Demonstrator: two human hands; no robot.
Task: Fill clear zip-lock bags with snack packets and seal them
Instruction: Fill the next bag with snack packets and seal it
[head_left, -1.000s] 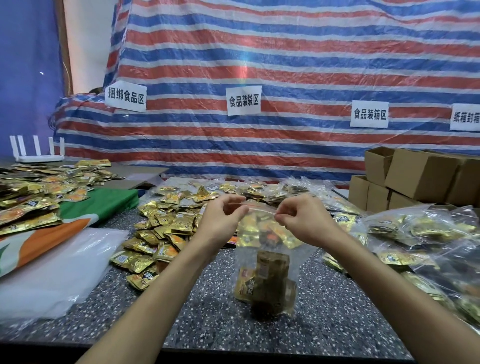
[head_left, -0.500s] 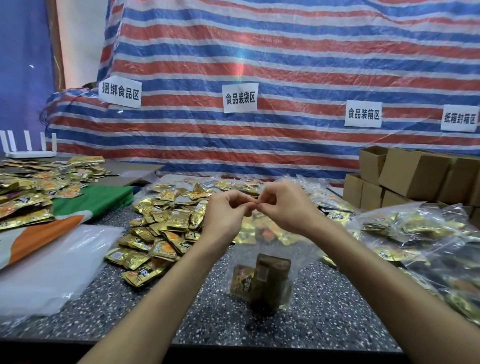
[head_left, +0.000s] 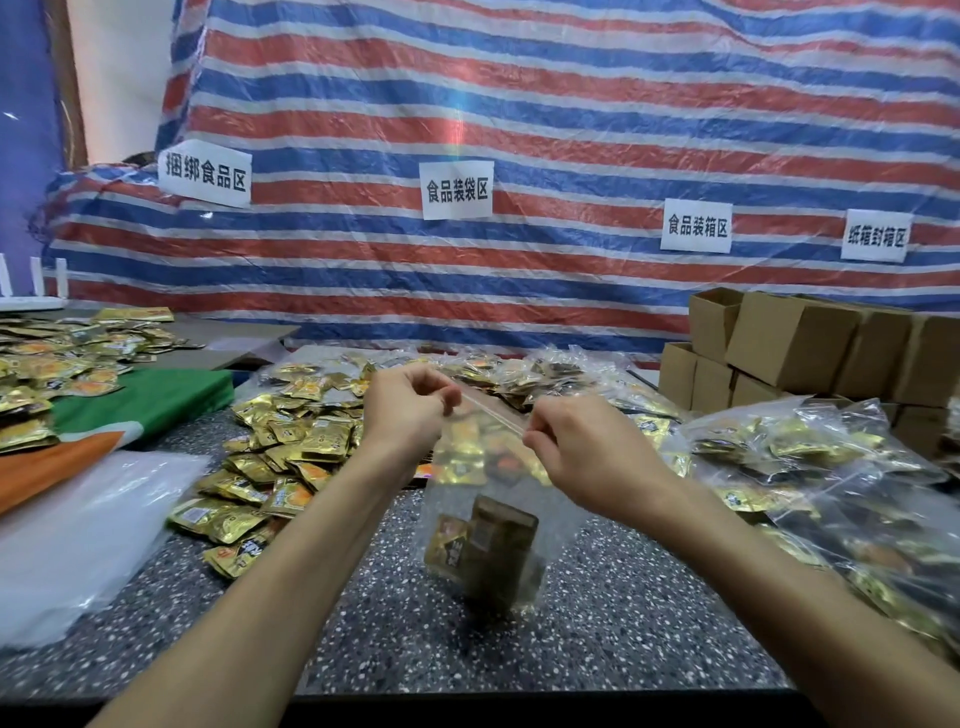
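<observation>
We reach both bare forearms forward from the lower corners, our left grip (head_left: 410, 410) a little higher than our right grip (head_left: 587, 457), backs turned towards us, each pinching the top edge of the zip-lock bag (head_left: 483, 525) with curled fingers, the two apart.

The speckled table (head_left: 613, 639) carries loose gold snack packets (head_left: 275, 467), filled clear bags (head_left: 841, 499) and white plastic sheets (head_left: 78, 535).
</observation>
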